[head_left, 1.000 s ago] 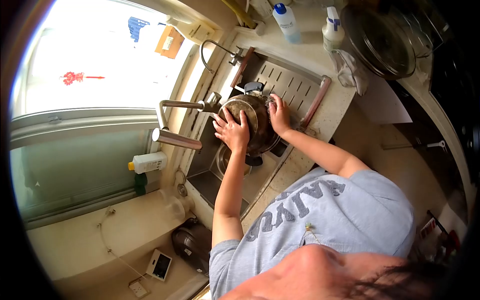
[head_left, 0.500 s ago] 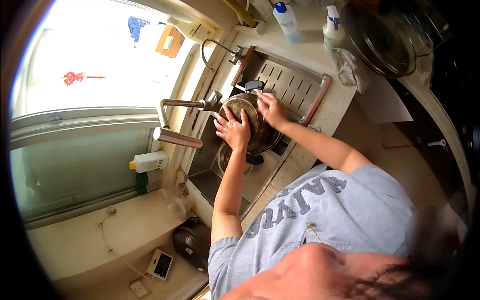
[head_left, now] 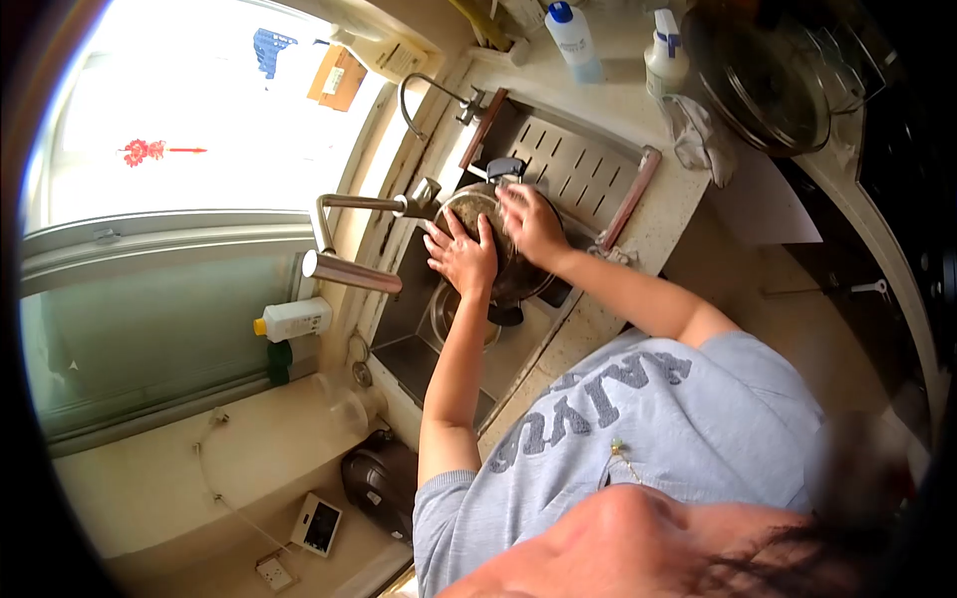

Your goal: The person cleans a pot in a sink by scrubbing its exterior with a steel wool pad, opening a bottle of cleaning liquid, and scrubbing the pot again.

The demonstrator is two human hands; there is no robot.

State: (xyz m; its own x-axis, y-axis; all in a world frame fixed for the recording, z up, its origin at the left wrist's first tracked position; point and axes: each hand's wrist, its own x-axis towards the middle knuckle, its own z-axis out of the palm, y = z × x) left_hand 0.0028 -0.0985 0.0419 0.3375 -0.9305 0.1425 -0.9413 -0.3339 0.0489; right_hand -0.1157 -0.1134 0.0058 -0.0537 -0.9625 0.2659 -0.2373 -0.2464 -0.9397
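In the head view a stained metal pot (head_left: 510, 271) with black side handles sits tilted over the sink (head_left: 404, 344), its brownish base turned up. My left hand (head_left: 467, 257) lies on that base with the fingers spread. Over the pot's other side, near one black handle (head_left: 506, 167), my right hand (head_left: 530, 225) has curled fingers pressed toward the base. Whatever sits in those fingers is too small and blurred to make out. Partly hidden below the pot, a round metal pan (head_left: 444, 314) rests in the basin.
A slotted metal tray (head_left: 588, 164) covers the sink's far part. The steel faucet (head_left: 354, 271) reaches close to my left hand. On the counter stand a blue-capped bottle (head_left: 573, 42), a spray bottle (head_left: 665, 60), a cloth (head_left: 701, 138) and a large glass lid (head_left: 763, 85).
My right hand has shifted slightly left across the pot's base, toward my left hand. My left hand stays spread on the pot, which has barely moved.
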